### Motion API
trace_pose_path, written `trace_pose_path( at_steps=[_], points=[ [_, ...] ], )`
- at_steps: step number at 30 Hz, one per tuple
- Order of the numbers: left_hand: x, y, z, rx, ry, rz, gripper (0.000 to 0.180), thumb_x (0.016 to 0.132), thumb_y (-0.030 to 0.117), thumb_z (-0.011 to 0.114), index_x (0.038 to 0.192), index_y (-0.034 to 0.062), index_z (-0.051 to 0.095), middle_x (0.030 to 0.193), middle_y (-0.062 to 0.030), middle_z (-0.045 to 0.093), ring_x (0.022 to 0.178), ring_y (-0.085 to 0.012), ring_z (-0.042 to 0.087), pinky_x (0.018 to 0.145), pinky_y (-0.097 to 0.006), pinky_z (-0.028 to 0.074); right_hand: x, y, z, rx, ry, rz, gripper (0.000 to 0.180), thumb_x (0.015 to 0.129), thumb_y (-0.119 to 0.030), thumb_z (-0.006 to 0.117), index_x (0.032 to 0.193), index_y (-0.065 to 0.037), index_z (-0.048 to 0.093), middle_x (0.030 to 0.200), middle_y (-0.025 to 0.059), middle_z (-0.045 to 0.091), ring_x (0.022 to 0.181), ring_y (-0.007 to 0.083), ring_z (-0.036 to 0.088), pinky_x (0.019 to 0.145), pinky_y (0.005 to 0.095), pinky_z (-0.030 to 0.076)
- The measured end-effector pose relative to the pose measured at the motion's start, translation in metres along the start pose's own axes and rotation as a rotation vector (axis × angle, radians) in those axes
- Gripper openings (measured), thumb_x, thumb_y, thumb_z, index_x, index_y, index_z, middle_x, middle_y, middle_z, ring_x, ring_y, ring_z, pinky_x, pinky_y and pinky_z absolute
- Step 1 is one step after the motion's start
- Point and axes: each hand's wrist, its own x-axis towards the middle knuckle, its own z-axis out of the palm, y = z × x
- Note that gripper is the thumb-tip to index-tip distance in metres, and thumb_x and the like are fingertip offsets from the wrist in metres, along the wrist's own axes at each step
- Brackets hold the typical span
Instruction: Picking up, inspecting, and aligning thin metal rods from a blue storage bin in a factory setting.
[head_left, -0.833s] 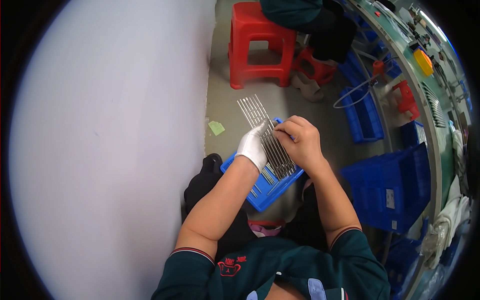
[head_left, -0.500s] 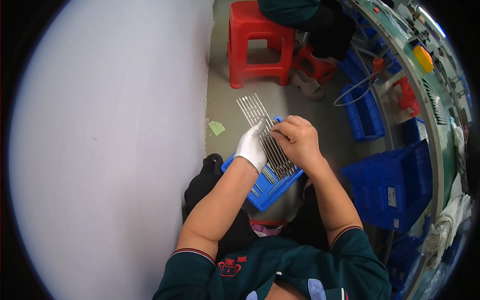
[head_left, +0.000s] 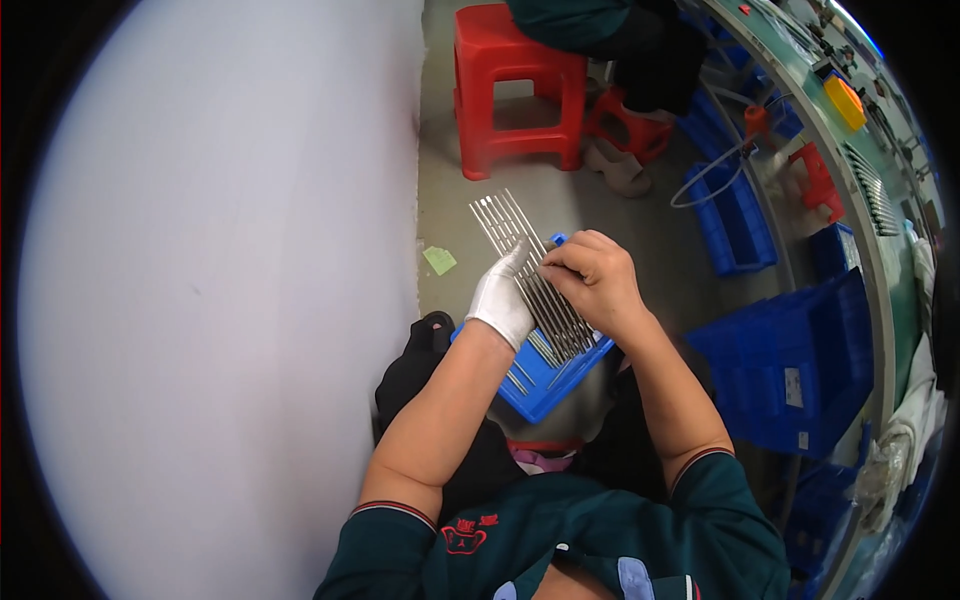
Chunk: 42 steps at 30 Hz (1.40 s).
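My left hand [head_left: 500, 302], in a white glove, is closed round a row of long thin metal rods [head_left: 548, 305] with its thumb across them. The rods lie side by side at a slant; their upper ends are bright and slim, their lower parts darker and thicker. My bare right hand [head_left: 602, 280] pinches at the row's right edge, thumb and forefinger together on a rod; the fingertips partly hide the grip. Under both hands is a blue plastic bin [head_left: 543, 402], where several more rods [head_left: 520, 377] lie.
A white wall [head_left: 230, 300] rises at my left. Ahead stands a red stool [head_left: 490, 60], next to a seated person's dark-clothed legs [head_left: 655, 70]. To the right are blue bins [head_left: 780, 370] and a long green-topped workbench [head_left: 895, 290]. A green paper scrap [head_left: 438, 260] lies on the floor.
The view has shifted slightly. My hands and the rods keep nearly the same pose, with the right fingers still at the row's right edge.
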Motion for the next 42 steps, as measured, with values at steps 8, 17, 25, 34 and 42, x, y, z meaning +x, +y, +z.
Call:
trace_pose_path(
  at_steps=[8,17,25,34,42],
  points=[
    [-0.007,-0.002,0.010,0.096,0.056,0.092,0.033,0.097,0.031,0.046,0.110,0.0027,0.059,0.103,-0.0130,0.064,0.092,-0.0261,0.063,0.082,-0.039,0.054,0.001,-0.001,0.002,-0.069,0.005,-0.083,0.007,0.068,-0.007,0.072,0.073,-0.008,0.067,0.069,0.0057,0.059,0.068,0.0256,0.058,0.066,0.0367,0.046],
    [-0.009,-0.001,0.006,0.098,0.030,0.060,0.035,0.098,0.030,0.045,0.116,0.0028,0.055,0.108,-0.0154,0.061,0.098,-0.0285,0.061,0.086,-0.042,0.052,0.003,-0.006,-0.002,-0.141,-0.034,-0.140,0.008,0.066,-0.009,0.073,0.070,-0.009,0.066,0.069,0.0029,0.059,0.067,0.0223,0.056,0.064,0.0343,0.042],
    [-0.013,0.000,0.011,0.107,0.010,0.031,0.036,0.098,0.031,0.046,0.116,0.0008,0.054,0.108,-0.0169,0.061,0.098,-0.0292,0.061,0.086,-0.042,0.052,0.001,0.001,0.002,0.012,-0.009,-0.017,0.007,0.069,-0.009,0.072,0.074,-0.008,0.068,0.068,0.0033,0.060,0.068,0.0227,0.058,0.068,0.0334,0.043],
    [-0.012,0.002,0.008,0.108,-0.005,0.052,0.036,0.098,0.031,0.045,0.116,0.0010,0.055,0.107,-0.0162,0.062,0.097,-0.0291,0.062,0.086,-0.042,0.053,0.004,-0.004,0.003,-0.121,-0.023,-0.121,0.006,0.068,-0.009,0.072,0.071,-0.008,0.066,0.071,0.0020,0.062,0.069,0.0209,0.058,0.067,0.0325,0.041],
    [-0.009,0.006,0.000,0.078,-0.022,0.024,0.034,0.099,0.028,0.043,0.117,0.0018,0.054,0.110,-0.0166,0.060,0.100,-0.0287,0.060,0.086,-0.042,0.053,0.001,0.000,0.008,-0.044,-0.035,-0.087,0.007,0.067,-0.008,0.072,0.072,-0.010,0.067,0.070,0.0011,0.061,0.069,0.0206,0.056,0.065,0.0337,0.040]
  ],
)
